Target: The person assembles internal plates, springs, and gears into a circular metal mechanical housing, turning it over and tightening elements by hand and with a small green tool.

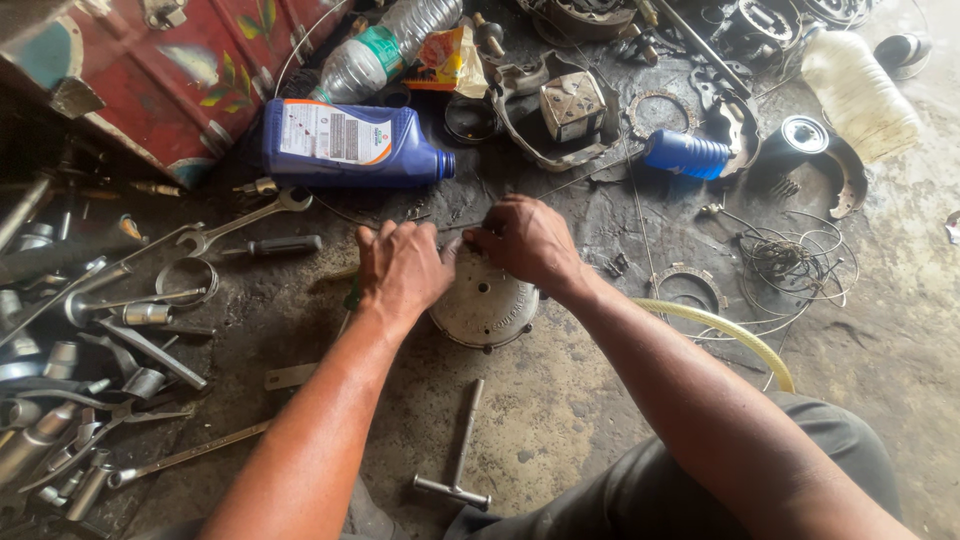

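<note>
Left hand (400, 268): knuckles up, fingers curled down over the far-left rim of the round metal cover (486, 305); what the fingertips pinch is hidden under the hand.
Right hand (525, 240): fingers bunched tight at the cover's far edge, tips meeting the left hand's; whether they grip a small part cannot be told.
Round metal cover: grey disc with bolt holes around its rim, lying flat on the oily floor (560, 400) directly under both sets of fingers, its near half uncovered.
Just beyond the fingers: a blue oil jug (350, 143) on its side, with a clear plastic bottle (385, 45) behind it.
Left of the fingers: a black-handled screwdriver (275, 245) and an open-ended spanner (245, 222), then a heap of sockets and wrenches (80, 400) farther out.
Near side, below the fingers: a T-handle wrench (457, 462) on the floor between the forearms.
Right of the fingers: a yellowish hose (735, 335) curving past the right forearm; tangled wire (790, 262) beyond it; a small blue bottle (686, 154) farther back.
</note>
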